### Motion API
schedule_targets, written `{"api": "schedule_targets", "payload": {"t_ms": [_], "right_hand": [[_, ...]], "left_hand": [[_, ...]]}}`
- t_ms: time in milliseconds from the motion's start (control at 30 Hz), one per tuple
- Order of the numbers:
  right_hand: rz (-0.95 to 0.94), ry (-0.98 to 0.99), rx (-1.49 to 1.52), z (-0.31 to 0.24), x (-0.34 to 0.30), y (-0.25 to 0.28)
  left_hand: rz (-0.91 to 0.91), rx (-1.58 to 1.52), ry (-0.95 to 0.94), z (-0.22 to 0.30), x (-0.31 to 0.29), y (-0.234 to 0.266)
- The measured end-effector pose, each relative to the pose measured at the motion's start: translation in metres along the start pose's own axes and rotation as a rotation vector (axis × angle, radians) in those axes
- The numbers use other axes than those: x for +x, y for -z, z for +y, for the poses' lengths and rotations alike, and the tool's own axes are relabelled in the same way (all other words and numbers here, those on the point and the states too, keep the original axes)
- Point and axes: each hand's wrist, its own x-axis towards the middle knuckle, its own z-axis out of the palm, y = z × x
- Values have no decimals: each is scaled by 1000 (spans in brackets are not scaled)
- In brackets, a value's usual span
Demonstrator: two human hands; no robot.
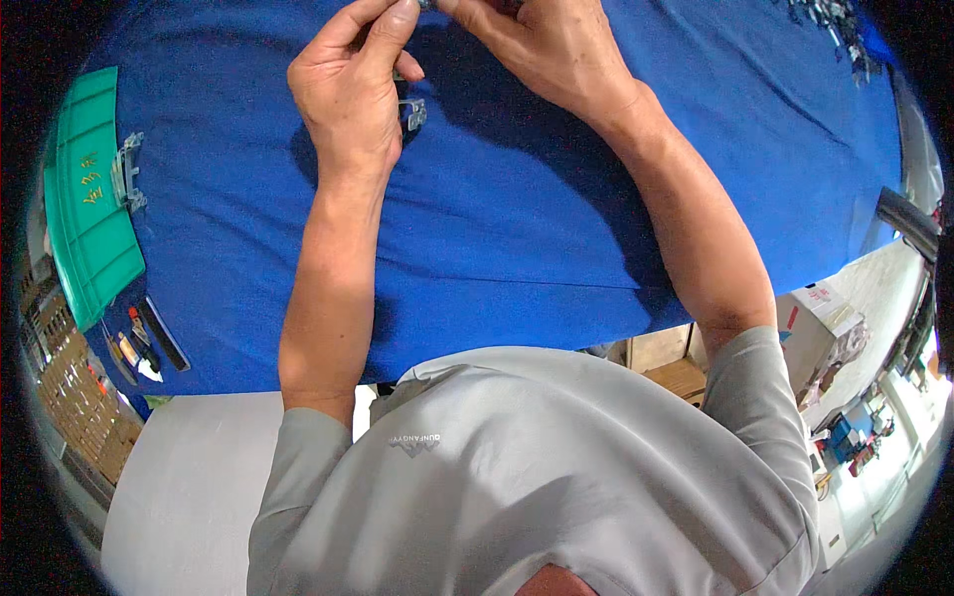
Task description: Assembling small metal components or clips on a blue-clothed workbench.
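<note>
At the top edge of the view my left hand [350, 91] pinches a small dark part [427, 4] between thumb and forefinger. My right hand [564, 58] meets it from the other side, its thumb and fingers closed on the same part. Most of that part is cut off by the picture's edge, so its kind cannot be told. Beside my left palm, a small clear or metallic bracket-like piece [415, 114] shows against the blue cloth; whether it lies there or hangs from the hand I cannot tell.
A blue cloth [517, 238] covers the table. On the left stand a green plastic tray [94, 199] and clear bracket-like pieces [128, 171]; nearer me lie small hand tools [139, 346] and a dark strip [166, 334]. Several dark small parts [835, 25] are heaped at the far right.
</note>
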Motion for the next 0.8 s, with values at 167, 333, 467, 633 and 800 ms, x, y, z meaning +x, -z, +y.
{"api": "schedule_targets", "payload": {"t_ms": [167,333,467,633,800], "right_hand": [[7,63,-119,18,-2,-2],[43,22,14,8,0,-5],[3,13,-111,11,0,-3],[-39,-2,-237,13,-1,-3],[51,-20,-32,4,2,-4]], "left_hand": [[-64,-6,-26,3,-2,-5],[-31,-2,-11,1,-1,-1],[-54,-14,-28,5,-1,-4],[-18,40,-76,1,-1,-6],[-10,20,-48,-1,0,-1]]}}
